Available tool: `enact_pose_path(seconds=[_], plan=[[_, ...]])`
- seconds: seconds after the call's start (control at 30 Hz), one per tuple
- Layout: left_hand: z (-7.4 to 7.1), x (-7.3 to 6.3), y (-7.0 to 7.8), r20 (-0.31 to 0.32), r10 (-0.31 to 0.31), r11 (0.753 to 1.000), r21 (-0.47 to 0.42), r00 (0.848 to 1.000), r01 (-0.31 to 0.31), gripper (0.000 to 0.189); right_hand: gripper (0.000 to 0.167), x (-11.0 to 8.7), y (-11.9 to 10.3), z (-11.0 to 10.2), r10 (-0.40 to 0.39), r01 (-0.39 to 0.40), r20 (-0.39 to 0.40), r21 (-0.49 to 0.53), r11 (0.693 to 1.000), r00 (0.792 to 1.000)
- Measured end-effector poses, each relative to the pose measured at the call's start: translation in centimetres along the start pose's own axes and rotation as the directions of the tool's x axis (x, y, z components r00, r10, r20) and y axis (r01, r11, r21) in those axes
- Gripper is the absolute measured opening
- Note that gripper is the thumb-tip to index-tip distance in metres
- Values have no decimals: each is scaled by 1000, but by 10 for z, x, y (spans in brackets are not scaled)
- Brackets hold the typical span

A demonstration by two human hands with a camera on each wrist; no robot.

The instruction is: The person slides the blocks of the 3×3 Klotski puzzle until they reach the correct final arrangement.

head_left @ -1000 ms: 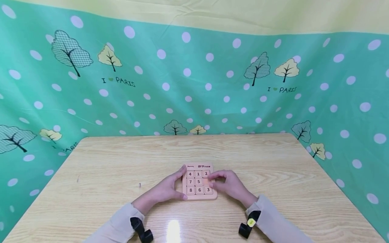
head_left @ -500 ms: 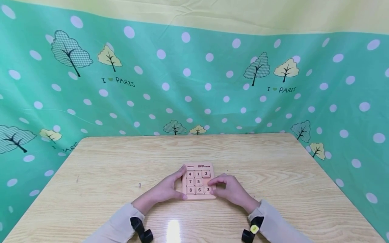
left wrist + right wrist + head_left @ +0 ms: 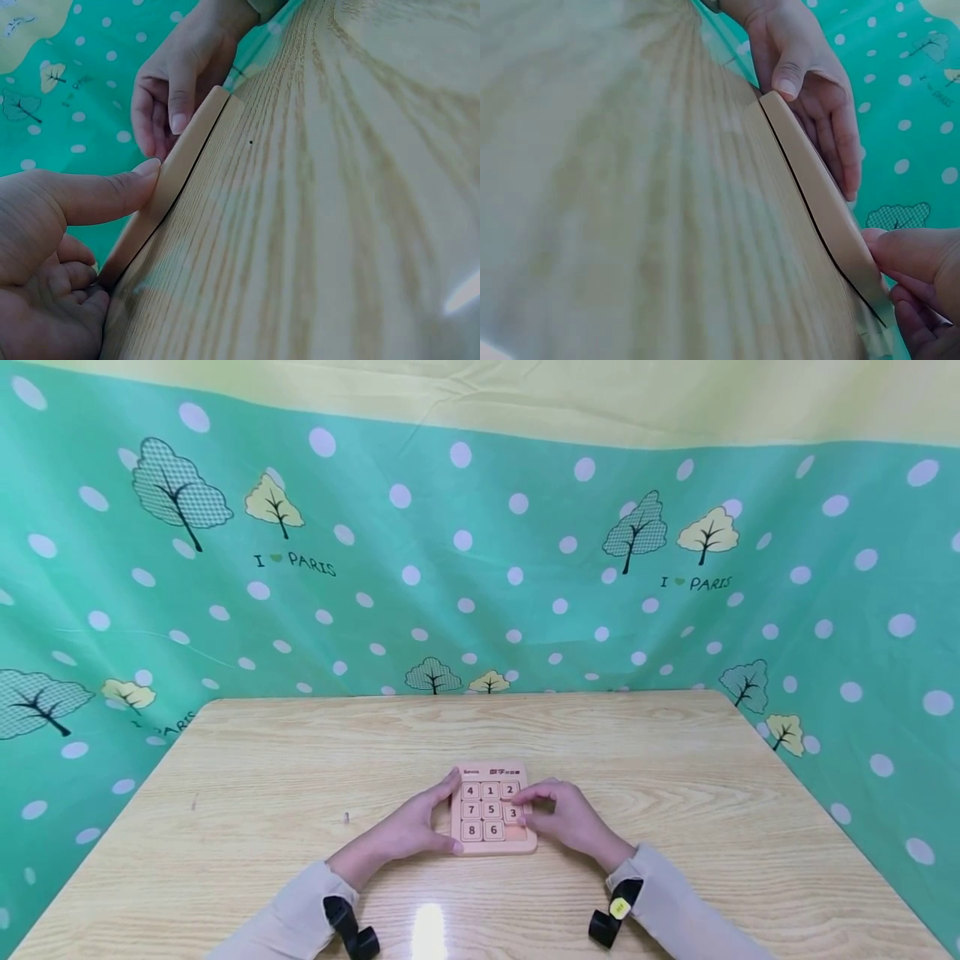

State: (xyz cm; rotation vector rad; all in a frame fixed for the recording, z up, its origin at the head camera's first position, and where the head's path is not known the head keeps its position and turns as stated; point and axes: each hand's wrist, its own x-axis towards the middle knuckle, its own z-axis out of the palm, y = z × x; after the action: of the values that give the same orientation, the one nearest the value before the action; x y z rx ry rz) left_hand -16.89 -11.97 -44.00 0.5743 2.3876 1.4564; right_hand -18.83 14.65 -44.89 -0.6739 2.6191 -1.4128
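Observation:
A pink number sliding puzzle (image 3: 492, 848) lies flat on the table in the head view. Its rows read 4 1 2, 7 5 3, and 8 6 with a bare slot at the bottom right. My left hand (image 3: 408, 822) grips the puzzle's left side, thumb at the near corner and a finger at the far corner. At the right edge, the thumb and index finger of my right hand (image 3: 566, 818) bracket the 3 tile (image 3: 513, 813), index by its upper edge and thumb by its lower. Both wrist views show the puzzle edge-on, its tiles hidden.
The wooden table (image 3: 300, 752) extends around the puzzle on all sides. A green dotted curtain (image 3: 480, 568) hangs behind and beside it. Black cameras are strapped to both wrists, and light glares on the near tabletop.
The 3 tile has slid up from the bottom right slot into the middle right one. My right hand dipped toward the near edge, then moved back up with it. The left hand stays put.

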Motion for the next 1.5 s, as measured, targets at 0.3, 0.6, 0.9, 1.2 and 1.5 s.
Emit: enact_pose_path(seconds=[0.3, 0.6, 0.9, 1.2, 1.5], plan=[[0, 2, -3, 7, 18, 1000, 6, 1000, -18, 103, 24, 6, 0, 0, -23, 24, -18, 22, 999, 1000], [0, 1, -4, 15, 16, 1000, -6, 1000, -16, 102, 26, -2, -10, 14, -16, 20, -29, 123, 992, 999], [-1, 1, -5, 9, 19, 1000, -13, 1000, -19, 102, 25, -10, -38, 32, 5, 1, -57, 105, 994, 998], [-1, 1, -7, 8, 15, 1000, 15, 1000, -15, 101, 23, -6, -28, 46, -67, 69, -90, 19, 997, 994], [-1, 1, -6, 9, 6, 1000, 30, 1000, -6, 102, 22, -5, -34, 47, -54, 55, -78, 10, 998, 996]])
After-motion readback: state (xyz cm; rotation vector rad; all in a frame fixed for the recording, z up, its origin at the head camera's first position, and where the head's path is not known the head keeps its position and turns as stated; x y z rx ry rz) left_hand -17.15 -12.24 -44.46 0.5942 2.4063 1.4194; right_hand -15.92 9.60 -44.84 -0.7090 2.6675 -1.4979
